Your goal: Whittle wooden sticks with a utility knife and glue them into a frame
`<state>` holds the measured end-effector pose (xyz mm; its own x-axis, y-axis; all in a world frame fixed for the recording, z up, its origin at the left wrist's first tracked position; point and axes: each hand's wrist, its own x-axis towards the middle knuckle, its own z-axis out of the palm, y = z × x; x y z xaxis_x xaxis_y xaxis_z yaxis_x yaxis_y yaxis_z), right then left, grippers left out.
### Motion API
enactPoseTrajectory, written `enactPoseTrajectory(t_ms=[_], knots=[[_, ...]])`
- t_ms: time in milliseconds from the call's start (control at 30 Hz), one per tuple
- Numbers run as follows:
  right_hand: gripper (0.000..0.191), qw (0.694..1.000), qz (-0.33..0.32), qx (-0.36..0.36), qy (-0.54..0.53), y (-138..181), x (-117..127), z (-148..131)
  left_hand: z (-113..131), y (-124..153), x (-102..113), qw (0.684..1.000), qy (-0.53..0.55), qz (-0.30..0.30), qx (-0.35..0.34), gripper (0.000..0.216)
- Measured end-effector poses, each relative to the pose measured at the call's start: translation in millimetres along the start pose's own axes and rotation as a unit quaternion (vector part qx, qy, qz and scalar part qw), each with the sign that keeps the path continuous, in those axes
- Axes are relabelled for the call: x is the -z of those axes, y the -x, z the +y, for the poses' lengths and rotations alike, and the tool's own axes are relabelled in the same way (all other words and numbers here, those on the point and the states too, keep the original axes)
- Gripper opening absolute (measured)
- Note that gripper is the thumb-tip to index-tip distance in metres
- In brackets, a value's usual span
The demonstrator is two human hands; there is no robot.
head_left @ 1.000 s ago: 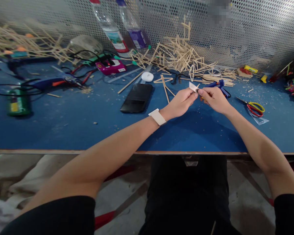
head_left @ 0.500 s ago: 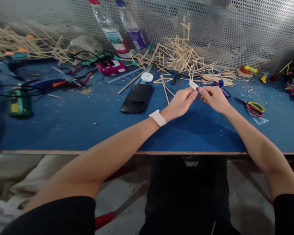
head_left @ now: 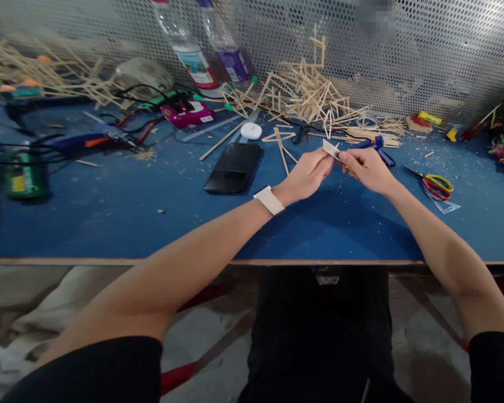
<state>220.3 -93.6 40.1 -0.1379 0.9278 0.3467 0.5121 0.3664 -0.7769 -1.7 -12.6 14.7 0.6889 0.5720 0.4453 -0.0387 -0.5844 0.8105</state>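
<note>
A person bends to close handwork at a blue tabletop (head_left: 185, 224), both arms stretched forward and the hands meeting to the right of the scene's middle. Between them, raised off the surface, is a small white piece (head_left: 330, 149), flat and thin, its long axis slanting from far left down to near right. The far end juts free beyond the left hand (head_left: 306, 174), whose fingers are pinched together along the piece's near side; the near end runs to the thumb of the right hand (head_left: 368, 169), closed tightly on it. The right hand is thus the nearer to that lower end, the left to the middle, and the fingertips of the two almost meet. A trace of yellow shows under the right fingers, too covered to identify. Just past the right hand lies a blue tool (head_left: 377, 144); farther right, scissors (head_left: 439, 186) with red and yellow handles rest partly over a clear set square (head_left: 448, 207). To the left of the hands are joined wooden sticks (head_left: 282, 150) and a black phone (head_left: 232, 169), with a heap of thin sticks (head_left: 308, 92) spread along the far side.
</note>
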Motion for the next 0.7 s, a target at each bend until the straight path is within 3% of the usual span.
enactPoseTrajectory(t_ms=[300, 433, 700], knots=[[0.092, 1.000, 0.001, -0.002, -0.001, 0.7, -3.9, 1.9, -0.2, -1.2, -1.0, 0.996, 0.058, -0.041, 0.053, 0.025], [0.091, 1.000, -0.005, -0.005, -0.011, 0.0, -4.4, 0.6, -2.4, 0.2, -1.1, 0.998, 0.027, -0.046, 0.034, 0.024], [0.093, 1.000, -0.003, -0.006, -0.011, -0.5, -1.6, 1.2, -1.0, -1.1, 1.4, 0.998, -0.055, -0.027, -0.013, 0.050]])
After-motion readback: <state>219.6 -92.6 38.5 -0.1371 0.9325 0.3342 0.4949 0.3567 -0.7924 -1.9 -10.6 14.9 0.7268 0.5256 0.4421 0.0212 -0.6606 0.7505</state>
